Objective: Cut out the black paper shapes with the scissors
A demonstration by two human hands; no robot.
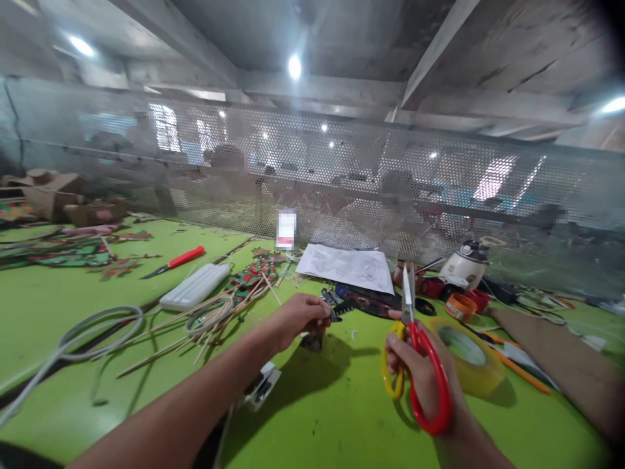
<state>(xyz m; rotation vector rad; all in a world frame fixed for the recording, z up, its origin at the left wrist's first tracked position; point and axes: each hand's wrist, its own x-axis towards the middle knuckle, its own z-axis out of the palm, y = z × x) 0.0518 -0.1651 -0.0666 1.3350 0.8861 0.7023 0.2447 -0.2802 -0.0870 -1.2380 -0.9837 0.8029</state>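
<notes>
My right hand (424, 371) grips a pair of scissors (408, 293) with one red and one yellow handle loop. Their blades point up and away from me and look nearly closed. To the left, my left hand (305, 314) is closed in a pinch over the green table (336, 417). A small dark piece (336, 316) shows at its fingertips; I cannot make out what it is. Beneath that hand lies another small dark scrap (312, 342). Just beyond my right hand stands a roll of clear yellowish tape (466, 355).
A white power strip (195, 286), thin sticks (161, 358), a grey cable (97, 332) and a red-handled knife (176, 260) lie left. Printed paper (344, 267) leans near the perforated screen (332, 176). Orange tape (460, 306) and a white kettle-like container (463, 264) stand back right.
</notes>
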